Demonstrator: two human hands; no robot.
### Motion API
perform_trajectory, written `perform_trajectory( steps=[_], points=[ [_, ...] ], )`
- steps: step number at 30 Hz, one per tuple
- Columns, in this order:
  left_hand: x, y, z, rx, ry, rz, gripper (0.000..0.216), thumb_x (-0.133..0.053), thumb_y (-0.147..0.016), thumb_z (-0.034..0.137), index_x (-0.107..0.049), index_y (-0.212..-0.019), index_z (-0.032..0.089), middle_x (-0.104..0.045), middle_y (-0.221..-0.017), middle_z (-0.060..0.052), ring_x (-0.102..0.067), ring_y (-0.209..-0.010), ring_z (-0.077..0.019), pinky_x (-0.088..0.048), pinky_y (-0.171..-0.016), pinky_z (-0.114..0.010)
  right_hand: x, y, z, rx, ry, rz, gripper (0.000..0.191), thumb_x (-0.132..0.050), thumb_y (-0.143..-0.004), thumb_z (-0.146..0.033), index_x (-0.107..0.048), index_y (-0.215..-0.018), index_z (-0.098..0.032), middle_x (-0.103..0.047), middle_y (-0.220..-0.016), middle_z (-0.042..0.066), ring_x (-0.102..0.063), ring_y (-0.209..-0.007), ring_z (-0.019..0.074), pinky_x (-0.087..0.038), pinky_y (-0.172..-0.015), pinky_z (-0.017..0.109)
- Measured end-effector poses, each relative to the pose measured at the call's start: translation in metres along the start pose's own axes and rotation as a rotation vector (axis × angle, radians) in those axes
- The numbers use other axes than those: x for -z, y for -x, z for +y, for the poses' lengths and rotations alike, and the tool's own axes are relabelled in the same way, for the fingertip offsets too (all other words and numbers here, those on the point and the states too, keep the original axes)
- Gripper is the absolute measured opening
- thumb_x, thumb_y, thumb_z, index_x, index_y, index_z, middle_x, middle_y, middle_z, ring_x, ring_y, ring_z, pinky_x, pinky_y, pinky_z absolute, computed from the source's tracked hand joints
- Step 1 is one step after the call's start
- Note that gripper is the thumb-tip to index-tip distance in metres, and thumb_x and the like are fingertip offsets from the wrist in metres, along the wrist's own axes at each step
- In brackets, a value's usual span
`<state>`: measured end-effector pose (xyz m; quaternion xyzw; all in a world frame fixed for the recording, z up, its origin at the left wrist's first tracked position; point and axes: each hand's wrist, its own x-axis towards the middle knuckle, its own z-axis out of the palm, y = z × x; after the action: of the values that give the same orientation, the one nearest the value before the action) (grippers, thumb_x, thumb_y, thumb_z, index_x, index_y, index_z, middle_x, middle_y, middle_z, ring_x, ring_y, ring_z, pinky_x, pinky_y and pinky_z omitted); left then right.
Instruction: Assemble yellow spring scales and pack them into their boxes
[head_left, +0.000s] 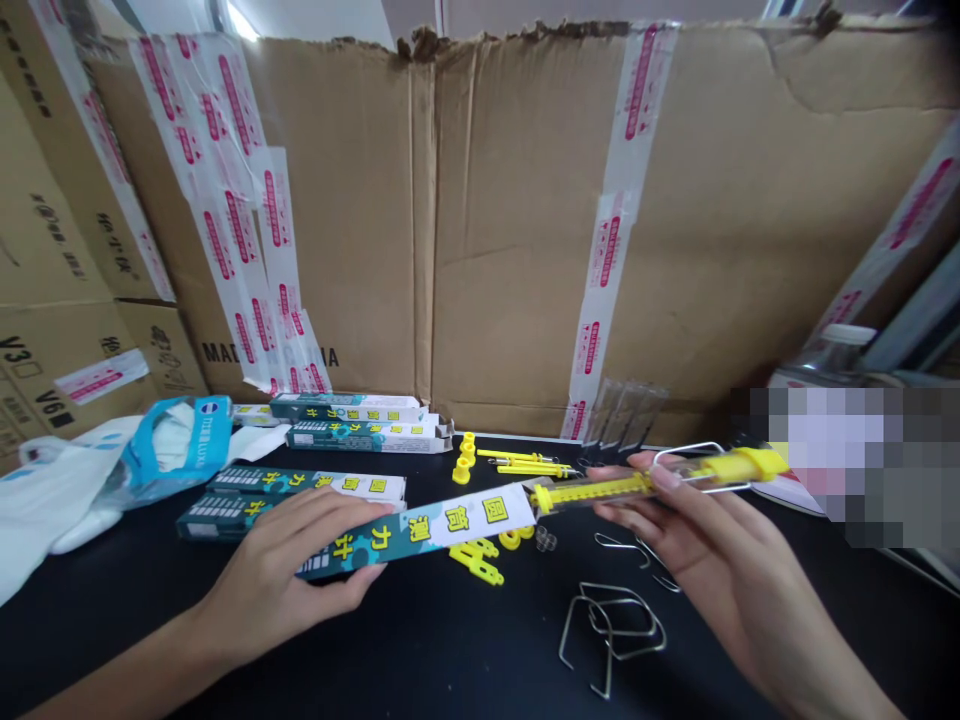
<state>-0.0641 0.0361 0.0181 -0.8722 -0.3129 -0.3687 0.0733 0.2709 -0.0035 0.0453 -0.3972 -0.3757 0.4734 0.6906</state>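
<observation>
Cardboard wall behind box; yellow tabs, bent wires clutter black table.

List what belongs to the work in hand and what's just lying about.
Belongs:
- printed carton, in the left hand
- clear tube with yellow scale, in the right hand
- loose yellow parts, probably
- bent wires, probably
- other printed cartons, probably

Apparently just lying about:
- blue-and-clear packet
- capped bottle

Muted indoor light; a slim white ceiling glow glares above the tall brown cardboard panel, which darkens toward its lower right; wide-angle stretch slants the sides, pixelation masks the right edge
</observation>
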Motion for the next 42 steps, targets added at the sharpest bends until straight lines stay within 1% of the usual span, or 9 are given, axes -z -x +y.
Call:
perform_trajectory(
  steps=[4,9,14,20,22,28,33,38,42],
  points=[
    [0.0,0.001,-0.001,-0.011,0.003,0.039,0.036,-0.068,-0.087,0.022,-0.062,-0.122,0.029,-0.075,-0.109,0.0,-0.07,-0.098,-0.0199,-0.051,-0.097,-0.034,-0.001,-0.002,0.001,-0.002,-0.043,0.025,0.013,-0.079,-0.079,-0.033,-0.076,-0.087,-0.022,-0.081,-0.098,0.007,-0.074,-0.095,0.0249,-0.062,-0.086,0.03],
    [-0.001,-0.001,-0.003,-0.065,-0.036,0.011,0.037,-0.067,-0.088,0.02,-0.06,-0.124,0.026,-0.075,-0.11,-0.002,-0.07,-0.099,-0.0199,-0.051,-0.097,-0.034,0.001,-0.002,0.008,-0.002,-0.059,0.0,0.015,-0.078,-0.082,-0.034,-0.077,-0.089,-0.02,-0.08,-0.098,0.007,-0.075,-0.093,0.0219,-0.064,-0.084,0.029],
    [-0.003,0.0,-0.008,-0.112,-0.075,0.06,0.033,-0.065,-0.09,0.021,-0.06,-0.123,0.022,-0.075,-0.109,-0.004,-0.071,-0.098,-0.0206,-0.052,-0.096,-0.035,0.0,0.001,0.014,0.084,-0.053,0.069,0.018,-0.081,-0.079,-0.035,-0.077,-0.086,-0.02,-0.076,-0.101,0.005,-0.073,-0.097,0.0236,-0.064,-0.088,0.034],
    [-0.003,0.001,-0.006,-0.126,-0.074,0.025,0.034,-0.065,-0.089,0.019,-0.06,-0.123,0.023,-0.074,-0.109,-0.003,-0.07,-0.098,-0.0201,-0.052,-0.093,-0.034,-0.002,0.002,0.012,0.105,-0.079,0.082,0.018,-0.081,-0.079,-0.033,-0.078,-0.089,-0.018,-0.069,-0.109,0.005,-0.066,-0.113,0.0312,-0.06,-0.097,0.039],
    [-0.004,0.001,-0.005,-0.107,-0.069,0.039,0.033,-0.065,-0.089,0.019,-0.061,-0.122,0.023,-0.074,-0.108,-0.003,-0.07,-0.097,-0.0196,-0.052,-0.093,-0.034,-0.001,0.002,0.011,0.105,-0.086,0.082,0.018,-0.08,-0.079,-0.032,-0.077,-0.088,-0.018,-0.068,-0.108,0.005,-0.066,-0.113,0.032,-0.061,-0.096,0.04],
    [-0.008,0.001,-0.006,-0.063,-0.1,0.066,0.03,-0.065,-0.089,0.02,-0.062,-0.119,0.023,-0.075,-0.108,-0.002,-0.071,-0.095,-0.02,-0.054,-0.092,-0.035,0.001,0.001,0.011,0.124,-0.098,0.071,0.013,-0.077,-0.082,-0.03,-0.077,-0.088,-0.018,-0.066,-0.11,0.005,-0.068,-0.107,0.0288,-0.061,-0.096,0.041],
    [-0.008,0.001,-0.004,-0.043,-0.118,0.066,0.031,-0.065,-0.089,0.021,-0.062,-0.119,0.024,-0.075,-0.108,-0.002,-0.071,-0.095,-0.0203,-0.053,-0.092,-0.035,0.004,0.0,0.01,0.144,-0.11,0.08,0.011,-0.078,-0.081,-0.029,-0.078,-0.086,-0.019,-0.068,-0.107,0.002,-0.069,-0.104,0.0268,-0.062,-0.095,0.043],
    [-0.007,0.001,-0.004,-0.044,-0.123,0.075,0.03,-0.062,-0.091,0.021,-0.06,-0.121,0.024,-0.074,-0.108,-0.003,-0.07,-0.096,-0.0196,-0.053,-0.094,-0.035,0.002,-0.002,0.005,0.196,-0.112,0.108,0.01,-0.08,-0.078,-0.029,-0.079,-0.085,-0.022,-0.072,-0.104,0.0,-0.071,-0.104,0.0258,-0.062,-0.094,0.04],
    [-0.007,0.002,-0.003,-0.05,-0.118,0.044,0.032,-0.063,-0.091,0.021,-0.06,-0.122,0.024,-0.074,-0.109,-0.002,-0.07,-0.098,-0.0199,-0.053,-0.094,-0.036,0.0,0.001,0.005,0.145,-0.089,0.09,0.019,-0.083,-0.075,-0.033,-0.079,-0.09,-0.021,-0.077,-0.101,0.003,-0.072,-0.105,0.0269,-0.061,-0.094,0.036]
  ],
)
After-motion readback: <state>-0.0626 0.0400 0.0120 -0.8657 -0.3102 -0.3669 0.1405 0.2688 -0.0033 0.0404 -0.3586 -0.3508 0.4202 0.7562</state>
